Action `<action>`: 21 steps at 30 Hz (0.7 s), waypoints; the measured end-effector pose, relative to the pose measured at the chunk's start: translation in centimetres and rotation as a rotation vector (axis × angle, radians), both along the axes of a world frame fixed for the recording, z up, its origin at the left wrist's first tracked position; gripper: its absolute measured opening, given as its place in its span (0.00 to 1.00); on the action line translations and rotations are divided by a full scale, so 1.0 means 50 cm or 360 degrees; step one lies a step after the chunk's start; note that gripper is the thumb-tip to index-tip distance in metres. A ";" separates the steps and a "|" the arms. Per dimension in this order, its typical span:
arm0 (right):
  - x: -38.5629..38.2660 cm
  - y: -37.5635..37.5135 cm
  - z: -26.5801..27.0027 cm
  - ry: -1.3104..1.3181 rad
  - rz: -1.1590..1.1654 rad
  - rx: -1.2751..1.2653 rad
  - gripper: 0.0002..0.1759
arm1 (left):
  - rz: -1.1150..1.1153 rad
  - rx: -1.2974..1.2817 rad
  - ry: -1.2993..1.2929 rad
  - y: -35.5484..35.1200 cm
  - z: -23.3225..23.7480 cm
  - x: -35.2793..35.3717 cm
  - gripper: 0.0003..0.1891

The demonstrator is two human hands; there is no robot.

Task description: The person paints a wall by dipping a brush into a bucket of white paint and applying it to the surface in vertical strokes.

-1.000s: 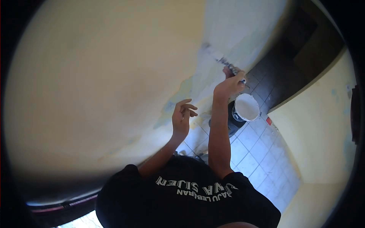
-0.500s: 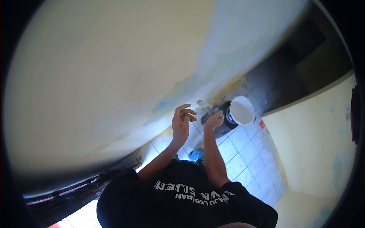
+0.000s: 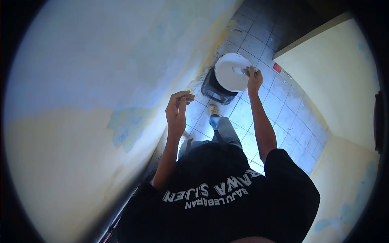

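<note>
My right hand [image 3: 255,80] is closed round the handle of a paintbrush [image 3: 240,71]. Its pale, flat end reaches over the white bucket [image 3: 227,84], whose inside is white. The bucket rests on a dark, box-like stand [image 3: 213,92] on the tiles. Held up on the other side, my left hand [image 3: 177,110] has nothing in it; its fingers are loosely bent, with the thumb apart, beside the wall [image 3: 81,77].
The wall at left is whitish above and yellowish below, with a blue-green worn patch [image 3: 129,126]. Tiled floor [image 3: 279,115] stretches to the right, bounded by a second yellowish wall [image 3: 324,77]. A red item [image 3: 277,68] lies near its corner. My shoe [image 3: 213,110] stands just short of the stand.
My right hand has moved from beside the wall to the bucket, bringing the paintbrush over it. The view has shifted, and my left hand sits farther left.
</note>
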State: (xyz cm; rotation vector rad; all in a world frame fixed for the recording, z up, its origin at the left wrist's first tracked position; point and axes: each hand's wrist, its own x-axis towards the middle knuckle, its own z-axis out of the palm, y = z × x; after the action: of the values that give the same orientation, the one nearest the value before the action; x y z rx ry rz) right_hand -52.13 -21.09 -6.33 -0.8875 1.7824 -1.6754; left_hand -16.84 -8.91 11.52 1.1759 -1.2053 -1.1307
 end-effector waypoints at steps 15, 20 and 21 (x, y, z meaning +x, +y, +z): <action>-0.179 -0.142 -0.371 0.0599 0.0278 0.0801 0.19 | -0.0018 0.0374 0.0193 -0.296 -0.107 -0.337 0.13; -0.181 -0.154 -0.394 0.0759 0.0453 0.0981 0.19 | 0.0111 0.0360 0.0161 -0.326 -0.137 -0.317 0.13; -0.184 -0.154 -0.397 0.0794 0.0448 0.0939 0.19 | 0.0146 0.0384 0.0173 -0.325 -0.139 -0.313 0.13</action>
State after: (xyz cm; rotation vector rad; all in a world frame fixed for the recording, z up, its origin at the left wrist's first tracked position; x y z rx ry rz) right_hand -61.31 -28.79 -26.20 -1.2592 2.1707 -0.7125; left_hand -32.49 -25.14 4.57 1.3186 -0.9420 -1.2789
